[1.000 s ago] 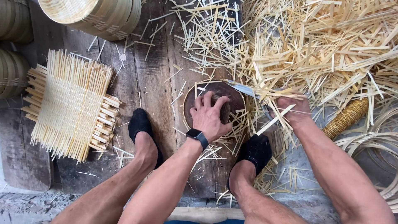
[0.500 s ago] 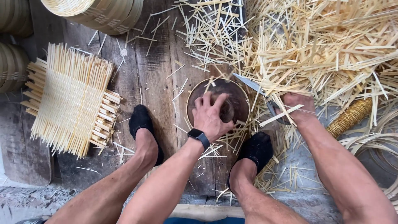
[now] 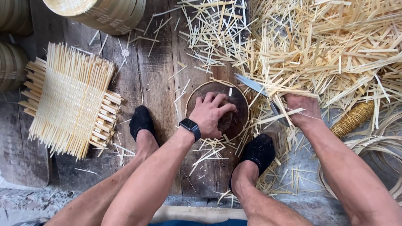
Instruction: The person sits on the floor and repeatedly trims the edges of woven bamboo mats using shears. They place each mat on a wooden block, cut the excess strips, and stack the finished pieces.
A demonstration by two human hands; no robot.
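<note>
On the round wooden chopping block (image 3: 217, 109), my left hand (image 3: 211, 114) presses fingers spread, gripping nothing. Right of it, my right hand (image 3: 302, 109) closes on the knife (image 3: 256, 86). Many cut bamboo strips (image 3: 335, 50) lie beyond; more remain.

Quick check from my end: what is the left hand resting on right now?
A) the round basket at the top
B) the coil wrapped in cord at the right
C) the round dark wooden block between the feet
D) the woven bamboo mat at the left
C: the left hand lies palm down, fingers spread, on the round dark wooden block, well apart from the woven bamboo mat.
</note>
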